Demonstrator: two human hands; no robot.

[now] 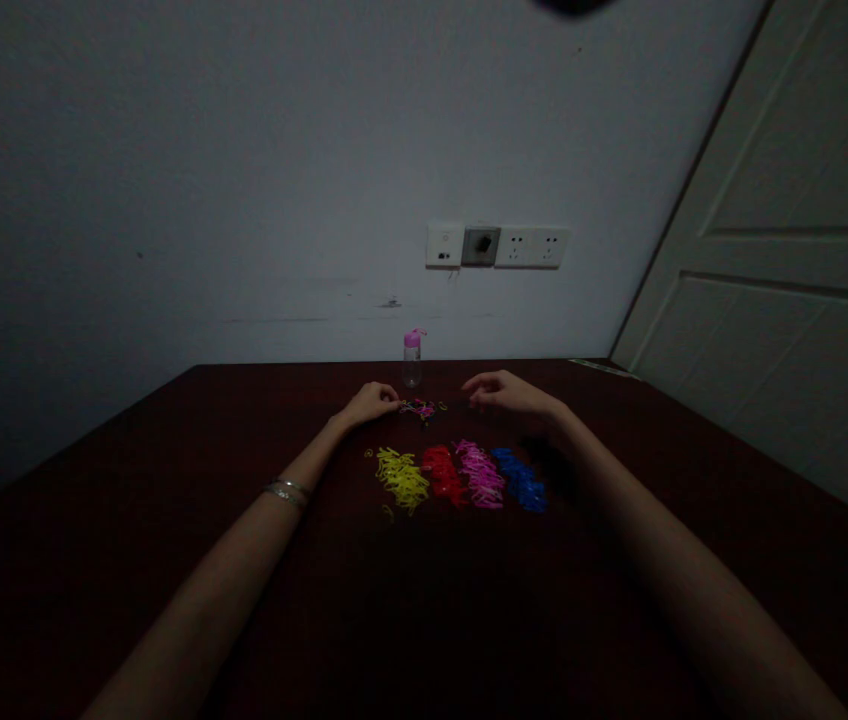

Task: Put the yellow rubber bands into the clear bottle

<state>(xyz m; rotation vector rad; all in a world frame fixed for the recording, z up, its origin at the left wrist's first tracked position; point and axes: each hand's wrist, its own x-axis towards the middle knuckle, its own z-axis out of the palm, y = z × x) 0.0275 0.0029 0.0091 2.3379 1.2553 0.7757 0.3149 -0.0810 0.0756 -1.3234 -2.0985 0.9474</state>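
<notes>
My left hand point(373, 403) rests on the table at the left edge of a small mixed pile of coloured bands point(421, 408). Its fingers are bent together at the tips; whatever they pinch is too small to make out. To the right of that pile, my right hand point(505, 392) hovers with loosely curled fingers apart, holding nothing I can see. Closer to me lie four sorted heaps, which look like small rubber bands: yellow point(402, 480), red point(444, 476), pink point(481, 474) and blue point(520, 480).
A clear bottle with a pink cap point(412, 360) stands behind the mixed pile. Stray yellow bands point(388, 513) lie beside the yellow heap. The dark red table point(409, 620) meets a wall with sockets point(531, 247); a pale door point(784, 300) is at right. Lighting is dim.
</notes>
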